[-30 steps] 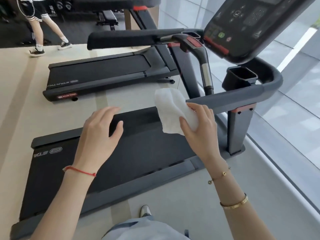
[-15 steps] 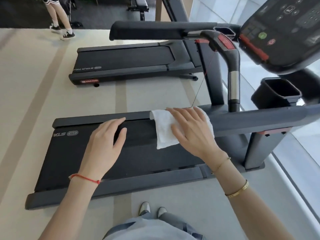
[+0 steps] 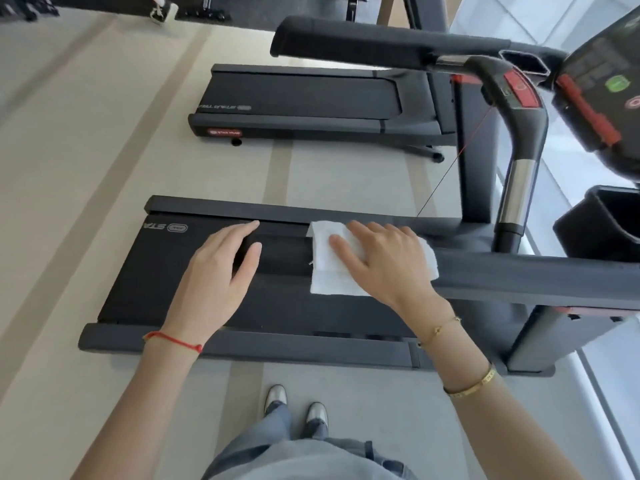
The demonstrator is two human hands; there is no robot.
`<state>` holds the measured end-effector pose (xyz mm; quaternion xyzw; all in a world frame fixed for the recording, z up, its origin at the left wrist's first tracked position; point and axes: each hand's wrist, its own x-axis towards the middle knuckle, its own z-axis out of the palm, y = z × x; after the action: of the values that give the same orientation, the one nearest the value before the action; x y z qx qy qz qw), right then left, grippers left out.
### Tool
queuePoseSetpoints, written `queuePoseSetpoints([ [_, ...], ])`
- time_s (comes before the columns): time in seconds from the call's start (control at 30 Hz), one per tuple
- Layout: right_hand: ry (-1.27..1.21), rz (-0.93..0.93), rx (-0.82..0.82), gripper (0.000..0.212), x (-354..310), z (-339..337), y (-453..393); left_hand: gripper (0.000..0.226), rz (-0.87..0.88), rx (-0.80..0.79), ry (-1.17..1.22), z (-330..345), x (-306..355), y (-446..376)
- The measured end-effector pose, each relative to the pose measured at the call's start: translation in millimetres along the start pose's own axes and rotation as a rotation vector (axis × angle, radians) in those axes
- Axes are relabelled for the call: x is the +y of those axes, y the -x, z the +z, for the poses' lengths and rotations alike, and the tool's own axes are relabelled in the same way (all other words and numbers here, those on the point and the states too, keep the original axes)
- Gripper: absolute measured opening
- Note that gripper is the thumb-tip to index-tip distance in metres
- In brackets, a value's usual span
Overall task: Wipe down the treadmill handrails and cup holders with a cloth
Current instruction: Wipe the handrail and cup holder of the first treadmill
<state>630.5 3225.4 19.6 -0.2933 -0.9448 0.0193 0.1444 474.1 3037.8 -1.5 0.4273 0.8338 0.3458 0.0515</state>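
Observation:
A white cloth (image 3: 323,271) lies draped over the left end of the treadmill's near grey handrail (image 3: 519,275). My right hand (image 3: 384,261) presses flat on the cloth, fingers straight and spread. My left hand (image 3: 214,275) is open just left of the cloth, at the rail's dark tip; I cannot tell whether it touches. A black cup holder (image 3: 602,220) sits beside the rail at the right edge. The far handrail (image 3: 363,39) runs across the top, with a second cup holder (image 3: 523,62) at its right end.
The console (image 3: 606,81) hangs over the upper right, with a curved grip bar (image 3: 523,140) below it. The treadmill belt (image 3: 166,282) lies under my hands. A second treadmill (image 3: 304,95) stands beyond. My feet (image 3: 294,407) are on the floor beside the deck.
My right hand brought the cloth down from the air onto the near handrail and flattened on it. My head tilted downward. My left hand stayed open beside the rail's end.

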Motion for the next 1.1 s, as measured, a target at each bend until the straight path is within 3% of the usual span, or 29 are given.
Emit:
queuePoseSetpoints([
  [0.1,0.001,-0.104,-0.046,0.048,-36,8,-9,0.044,-0.011,0.016,0.004,2,-3,2],
  [0.2,-0.02,-0.143,0.011,0.051,-32,6,-5,0.044,-0.023,0.022,0.018,3,-5,4],
  [0.3,-0.047,-0.112,0.052,0.044,-9,4,0,0.043,-0.026,0.016,0.038,1,-7,4],
  [0.43,-0.027,-0.033,-0.043,0.046,-16,3,-13,0.044,-0.047,0.03,0.031,-5,-12,4],
  [0.6,-0.071,-0.196,-0.117,0.046,-76,16,-34,0.044,-0.057,0.028,0.063,-10,-19,8],
  [0.7,-0.053,-0.23,-0.09,0.051,-63,11,-29,0.041,-0.044,0.017,0.072,-11,-22,9],
  [0.83,-0.022,-0.069,-0.068,0.049,-31,-2,-17,0.043,-0.031,-0.004,0.056,-13,-24,7],
  [0.93,-0.098,0.09,-0.209,0.05,-46,0,-33,0.044,-0.012,-0.019,0.053,-16,-25,7],
  [1.03,-0.15,0.045,-0.304,0.049,-74,7,-50,0.043,0.0,-0.028,0.066,-17,-24,6],
  [1.1,-0.148,0.012,-0.282,0.05,-79,9,-48,0.043,0.003,-0.031,0.071,-19,-25,6],
])
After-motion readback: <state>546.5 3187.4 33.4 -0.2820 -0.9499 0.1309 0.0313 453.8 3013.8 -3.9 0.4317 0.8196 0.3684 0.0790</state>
